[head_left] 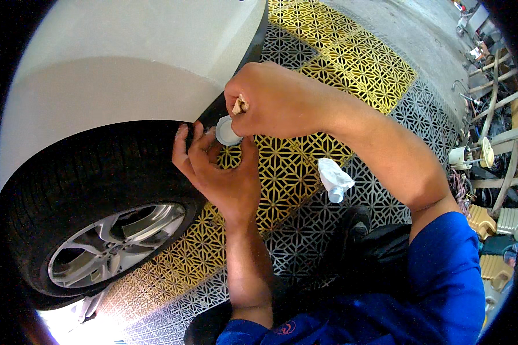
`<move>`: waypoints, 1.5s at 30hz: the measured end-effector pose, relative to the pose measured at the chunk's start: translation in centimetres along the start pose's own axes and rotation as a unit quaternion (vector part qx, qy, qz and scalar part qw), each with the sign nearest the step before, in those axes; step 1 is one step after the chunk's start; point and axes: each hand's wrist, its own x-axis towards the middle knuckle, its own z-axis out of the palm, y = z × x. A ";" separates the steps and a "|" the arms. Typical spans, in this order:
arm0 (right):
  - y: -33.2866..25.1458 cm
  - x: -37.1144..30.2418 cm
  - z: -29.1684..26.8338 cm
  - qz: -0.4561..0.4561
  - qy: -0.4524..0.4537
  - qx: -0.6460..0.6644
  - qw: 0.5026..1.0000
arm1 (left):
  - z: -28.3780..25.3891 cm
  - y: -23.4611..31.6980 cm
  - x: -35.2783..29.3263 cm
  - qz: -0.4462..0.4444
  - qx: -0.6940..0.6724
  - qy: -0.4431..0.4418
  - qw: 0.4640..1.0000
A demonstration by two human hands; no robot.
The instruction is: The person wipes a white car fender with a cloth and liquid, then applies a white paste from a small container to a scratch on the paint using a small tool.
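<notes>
My left hand [221, 172] is curled, its thumb and fingers round a small, round, whitish cup-like lid [227, 132]. Just above it, my right hand [262, 103] is closed in a fist. A crumpled beige wad [240, 105], of cloth or paper, pokes out of that fist, whose lower edge overlaps the lid. Both hands are beside the car's light-coloured body panel [138, 63], close to the top of the black tyre [109, 167]. Which part of the lid the right hand touches, if any, I cannot tell.
A silver alloy wheel [118, 244] is at the lower left. On the yellow and grey lattice floor tiles [362, 63] lies a small clear-capped bottle [335, 183] partly wrapped in white. Shelving with cluttered parts [495, 138] lines the right side. My shoe [357, 221] is near the bottle.
</notes>
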 end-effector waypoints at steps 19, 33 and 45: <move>-0.2 2.2 -2.1 -0.082 0.158 0.227 0.958 | -0.1 -0.5 0.0 -0.006 -0.056 0.002 0.998; -1.6 2.6 -2.9 -0.019 0.074 0.303 0.950 | -0.2 -0.2 0.2 -0.013 -0.033 -0.004 0.999; 1.0 4.1 -0.9 -0.147 0.217 0.188 0.946 | 0.0 -0.2 0.1 -0.016 -0.041 -0.003 0.999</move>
